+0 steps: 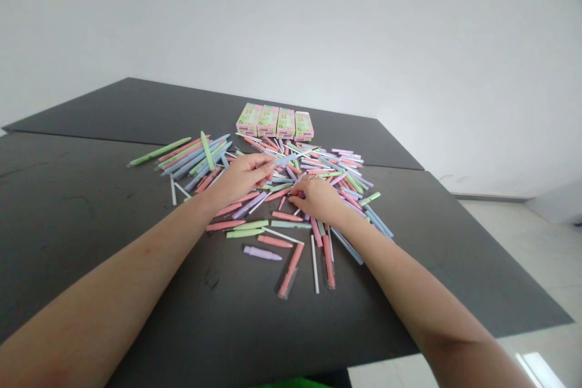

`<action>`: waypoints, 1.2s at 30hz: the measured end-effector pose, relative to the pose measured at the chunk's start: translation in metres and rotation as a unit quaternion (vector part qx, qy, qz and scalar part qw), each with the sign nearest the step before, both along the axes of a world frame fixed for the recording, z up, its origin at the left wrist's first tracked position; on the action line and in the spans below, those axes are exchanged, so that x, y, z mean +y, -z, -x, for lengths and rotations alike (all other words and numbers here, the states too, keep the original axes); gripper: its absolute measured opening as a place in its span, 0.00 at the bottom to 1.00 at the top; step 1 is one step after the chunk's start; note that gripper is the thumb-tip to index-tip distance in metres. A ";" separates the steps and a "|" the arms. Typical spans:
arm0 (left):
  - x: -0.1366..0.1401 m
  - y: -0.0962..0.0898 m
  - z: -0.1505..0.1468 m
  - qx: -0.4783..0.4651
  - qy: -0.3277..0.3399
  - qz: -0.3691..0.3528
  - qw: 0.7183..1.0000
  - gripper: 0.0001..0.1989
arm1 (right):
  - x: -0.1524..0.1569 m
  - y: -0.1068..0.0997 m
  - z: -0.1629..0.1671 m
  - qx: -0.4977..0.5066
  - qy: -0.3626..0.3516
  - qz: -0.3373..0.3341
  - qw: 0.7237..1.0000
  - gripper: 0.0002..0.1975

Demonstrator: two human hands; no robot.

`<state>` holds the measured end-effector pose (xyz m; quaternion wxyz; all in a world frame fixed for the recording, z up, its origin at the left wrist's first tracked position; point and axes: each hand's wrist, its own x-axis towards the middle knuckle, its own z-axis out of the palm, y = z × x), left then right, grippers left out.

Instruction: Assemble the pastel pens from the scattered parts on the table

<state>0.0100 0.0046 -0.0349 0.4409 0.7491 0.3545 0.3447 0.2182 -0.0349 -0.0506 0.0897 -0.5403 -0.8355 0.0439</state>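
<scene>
My left hand (248, 174) pinches a light blue pen barrel (286, 159), with a white refill (307, 152) sticking out of its far end toward the right. My right hand (318, 197), with a ring on one finger, reaches down into a loose pile of pen parts. Its fingertips are closed together; whatever lies between them is hidden. Pink, green, blue and purple barrels surround both hands, mixed with white refills. A pink barrel (287, 216) lies just in front of the right fingertips. Left of my left hand is a stack of longer pens, a green pen (159, 152) outermost.
Several pink and green boxes (285, 122) stand in a row behind the pile on the dark table (182, 315). Nearer me lie a purple barrel (262, 253), a white refill (314, 264) and a pink barrel with a clear end (291, 273). A pale wall rises behind.
</scene>
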 end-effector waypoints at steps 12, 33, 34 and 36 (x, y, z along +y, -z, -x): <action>0.000 0.003 -0.001 -0.013 -0.006 0.017 1.000 0.14 | -0.004 0.003 0.014 -0.059 0.019 -0.027 0.998 0.11; 0.003 0.007 0.001 -0.019 0.011 0.038 0.999 0.13 | 0.022 -0.018 -0.031 0.689 0.062 0.059 0.720 0.12; 0.003 0.006 0.001 -0.018 0.012 0.039 0.999 0.13 | 0.022 -0.019 -0.030 0.695 0.059 0.054 0.715 0.11; 0.002 0.005 0.001 -0.019 0.011 0.042 0.999 0.12 | 0.021 -0.021 -0.028 0.710 0.057 0.040 0.701 0.09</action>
